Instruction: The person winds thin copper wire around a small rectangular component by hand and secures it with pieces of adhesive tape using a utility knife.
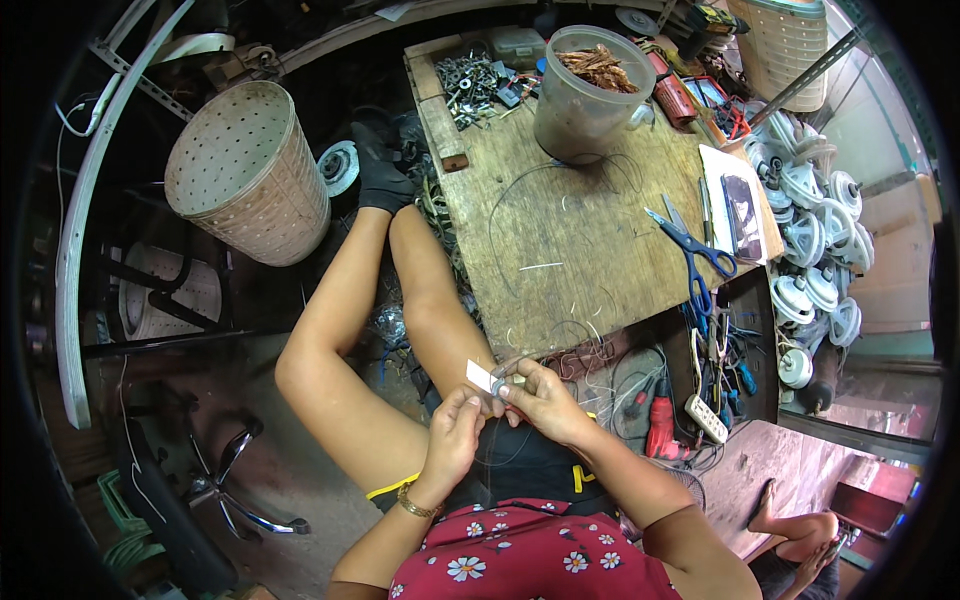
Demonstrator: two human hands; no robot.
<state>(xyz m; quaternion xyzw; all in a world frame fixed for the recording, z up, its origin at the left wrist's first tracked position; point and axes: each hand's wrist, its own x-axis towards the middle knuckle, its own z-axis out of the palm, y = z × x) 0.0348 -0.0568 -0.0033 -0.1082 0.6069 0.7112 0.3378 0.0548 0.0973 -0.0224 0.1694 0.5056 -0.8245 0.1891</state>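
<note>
Wooden table (560, 230), right hand (545, 405) pinching white strip (479, 375) — lower end hidden, left hand (457, 438) pinched narrow, contents unclear

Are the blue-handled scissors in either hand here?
No, the scissors lie on the wooden table, apart from the left hand and right hand.

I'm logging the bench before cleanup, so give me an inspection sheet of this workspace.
Surface: wooden table, scattered with pale slivers.
Job's things: small white piece, flat, partly hidden.
Clutter: heaped metal parts, a tub of coppery scraps, blue-handled scissors lying open.
Hands: right hand pinches the white piece; left hand close beside it, grip unclear.
Cables: reddish wire bundle by the table's near edge; white power strip beside a red drill.
Surroundings: perforated basket at left, white wheel-like parts clustered at right, another person at lower right.
</note>
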